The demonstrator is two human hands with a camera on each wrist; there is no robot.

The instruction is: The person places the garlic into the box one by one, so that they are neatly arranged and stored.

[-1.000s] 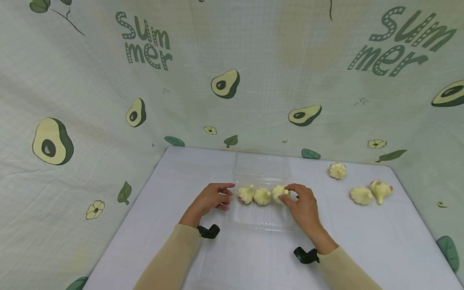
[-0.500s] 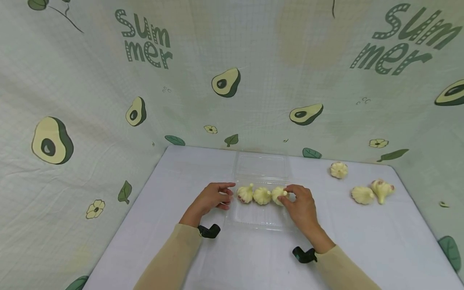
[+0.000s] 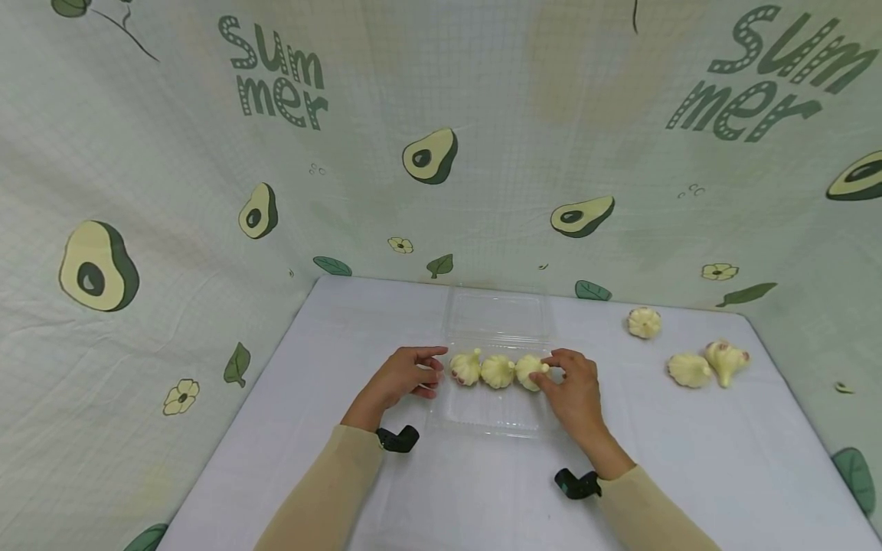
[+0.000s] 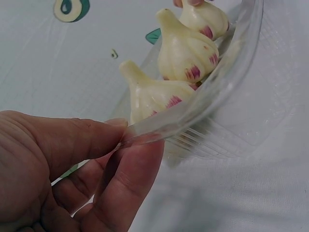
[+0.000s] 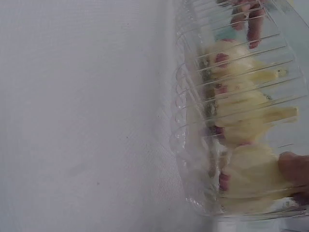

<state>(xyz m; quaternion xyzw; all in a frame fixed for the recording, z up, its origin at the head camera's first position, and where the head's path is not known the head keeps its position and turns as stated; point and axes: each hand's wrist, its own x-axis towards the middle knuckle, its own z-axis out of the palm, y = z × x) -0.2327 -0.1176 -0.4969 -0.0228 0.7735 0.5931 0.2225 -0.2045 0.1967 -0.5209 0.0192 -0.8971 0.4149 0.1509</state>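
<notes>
Three garlic bulbs stand in a row inside a clear plastic clamshell container [image 3: 492, 422], whose lid [image 3: 498, 315] lies folded back behind it. My left hand [image 3: 406, 376] pinches the container's left rim between thumb and fingers, beside the left bulb [image 3: 465, 368]. The middle bulb [image 3: 498, 372] sits close against its neighbours. With thumb and fingertips my right hand [image 3: 575, 389] holds the right bulb [image 3: 529, 373]. Purple-streaked bases of the bulbs [image 4: 188, 63] show in the left wrist view. Through the ribbed wall [image 5: 193, 111], the right wrist view shows the bulbs blurred.
Three more garlic bulbs lie to the right on the white table: one at the back [image 3: 644, 323], one in front [image 3: 689, 370] and one beside it [image 3: 726, 363]. A patterned cloth [image 3: 496, 168] hangs behind the table.
The right hand has shifted slightly left with the right garlic bulb, which now sits closer to the middle one. The left hand stays at the container's rim.
</notes>
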